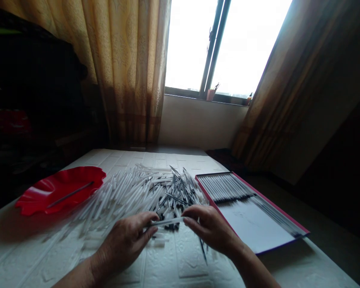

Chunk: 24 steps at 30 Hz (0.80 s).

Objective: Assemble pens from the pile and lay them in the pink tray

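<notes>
The left hand and the right hand meet low over the white counter, each pinching one end of a single white tube that lies level between them. On the left hand, thumb and forefinger close on the tube's left end, the other fingers curled loosely beneath. The right hand grips the other end with its fingertips, and a thin dark refill slants down from under its palm toward the person; whether that hand holds it or it lies on the counter cannot be told.

Just beyond both hands spreads a large heap of white tubes, mixed toward the right hand's side with dark refills. A few short white pieces lie on the counter directly under the held tube.

To the outside of the right hand, near but not touching, sits a flat red-edged tray with a row of finished pens lined up at its far end. Well off past the left hand rests a red wavy-rimmed plate with one dark stick lying across it.
</notes>
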Motion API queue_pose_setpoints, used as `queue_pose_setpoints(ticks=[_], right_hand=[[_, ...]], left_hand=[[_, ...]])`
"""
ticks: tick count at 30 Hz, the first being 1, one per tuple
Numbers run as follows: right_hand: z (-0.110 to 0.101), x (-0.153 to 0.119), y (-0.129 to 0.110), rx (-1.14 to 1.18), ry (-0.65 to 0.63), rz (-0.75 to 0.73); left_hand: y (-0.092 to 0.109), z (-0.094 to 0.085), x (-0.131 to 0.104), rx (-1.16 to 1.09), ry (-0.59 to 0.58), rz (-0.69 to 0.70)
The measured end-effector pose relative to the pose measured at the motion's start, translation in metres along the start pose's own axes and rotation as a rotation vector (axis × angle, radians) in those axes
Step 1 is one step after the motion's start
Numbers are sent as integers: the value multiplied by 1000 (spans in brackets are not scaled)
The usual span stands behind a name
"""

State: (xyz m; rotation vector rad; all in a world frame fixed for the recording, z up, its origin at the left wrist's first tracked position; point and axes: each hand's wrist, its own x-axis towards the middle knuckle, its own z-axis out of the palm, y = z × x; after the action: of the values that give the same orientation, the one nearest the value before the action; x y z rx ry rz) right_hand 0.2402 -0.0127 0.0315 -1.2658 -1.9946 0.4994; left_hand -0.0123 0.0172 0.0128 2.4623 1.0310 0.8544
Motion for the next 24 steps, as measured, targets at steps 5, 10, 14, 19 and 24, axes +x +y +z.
queue_pose_setpoints(ticks=[5, 10, 14, 19, 24], right_hand=[[-14, -2, 10, 83, -12, 80], [-6, -4, 3, 105, -101, 87], [7, -4, -8, 73, -155, 63], [27, -4, -16, 110, -247, 7], [39, -4, -14, 27, -195, -75]], left_hand=[[-5, -11, 11, -447, 98, -254], [-5, -10, 14, -742, 131, -387], [1, -5, 11, -898, 133, -428], [14, -1, 10, -953, 127, -391], [10, 5, 8, -960, 147, -407]])
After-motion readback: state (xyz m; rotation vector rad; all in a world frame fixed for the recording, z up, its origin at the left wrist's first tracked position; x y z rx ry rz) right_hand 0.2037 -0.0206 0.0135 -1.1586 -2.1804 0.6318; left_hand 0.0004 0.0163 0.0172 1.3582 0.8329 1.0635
